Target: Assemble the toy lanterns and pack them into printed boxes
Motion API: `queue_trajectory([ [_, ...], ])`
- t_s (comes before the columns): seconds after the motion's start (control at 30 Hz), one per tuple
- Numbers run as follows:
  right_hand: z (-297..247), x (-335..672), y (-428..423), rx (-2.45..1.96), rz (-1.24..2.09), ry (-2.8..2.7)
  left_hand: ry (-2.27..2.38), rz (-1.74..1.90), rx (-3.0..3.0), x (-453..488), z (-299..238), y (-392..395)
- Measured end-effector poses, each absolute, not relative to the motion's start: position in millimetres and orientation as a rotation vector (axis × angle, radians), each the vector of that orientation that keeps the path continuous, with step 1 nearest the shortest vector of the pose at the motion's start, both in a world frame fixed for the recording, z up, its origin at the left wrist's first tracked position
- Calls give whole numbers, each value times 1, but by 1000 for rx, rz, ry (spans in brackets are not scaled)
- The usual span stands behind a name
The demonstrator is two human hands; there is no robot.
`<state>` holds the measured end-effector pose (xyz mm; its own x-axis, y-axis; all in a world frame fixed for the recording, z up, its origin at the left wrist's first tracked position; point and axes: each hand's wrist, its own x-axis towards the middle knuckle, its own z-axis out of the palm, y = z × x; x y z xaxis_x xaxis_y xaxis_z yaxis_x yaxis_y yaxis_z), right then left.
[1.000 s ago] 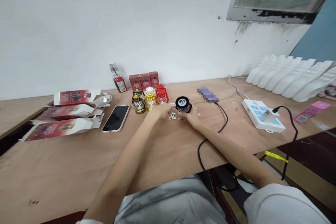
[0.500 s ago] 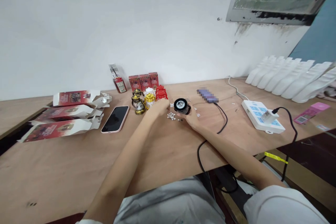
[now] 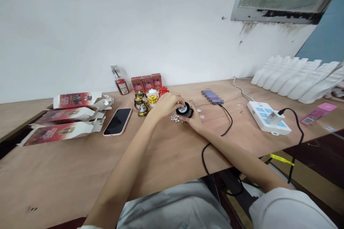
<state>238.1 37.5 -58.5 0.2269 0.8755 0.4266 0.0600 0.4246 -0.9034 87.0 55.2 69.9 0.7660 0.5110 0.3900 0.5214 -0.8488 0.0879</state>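
Observation:
My right hand [image 3: 195, 121] is wrapped around a small black lantern [image 3: 189, 112], whose round base with a pale centre is turned up toward the camera. Over that base, my left hand [image 3: 169, 103] has its fingertips pinched together, touching or nearly touching the pale centre; what they hold, if anything, is too small to make out. Just below the lantern lies a heap of small silvery discs [image 3: 175, 118], like button cells. To the left of my left hand stand small lanterns: gold [image 3: 152, 101], bronze [image 3: 141, 106], white and red [image 3: 163, 91], the red one partly hidden.
Red printed boxes [image 3: 147, 83] and a clear-topped package [image 3: 120, 84] stand by the wall. Opened cartons [image 3: 64, 132] and a phone [image 3: 117, 121] lie left. To the right are a blurred-out device [image 3: 212, 97] on a black cable, a power strip [image 3: 268, 118] and white bottles [image 3: 295, 78].
My left hand has moved right, from beside the red lantern to the black lantern's base, where its fingertips now cover part of the pale centre. My right hand keeps its hold.

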Motion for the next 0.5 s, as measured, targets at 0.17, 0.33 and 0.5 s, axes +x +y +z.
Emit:
queue_trajectory([
  [0.17, -57, 238, 37, -995, 694, -1260, -812, -671, -2956, 85, 67, 59],
  [0.33, -56, 238, 35, -1003, 676, -1286, -807, -709, -2987, 87, 65, 60],
  [0.5, -53, 237, 30, -992, 650, -1353, -945, -744, -3164, 84, 65, 63],
])
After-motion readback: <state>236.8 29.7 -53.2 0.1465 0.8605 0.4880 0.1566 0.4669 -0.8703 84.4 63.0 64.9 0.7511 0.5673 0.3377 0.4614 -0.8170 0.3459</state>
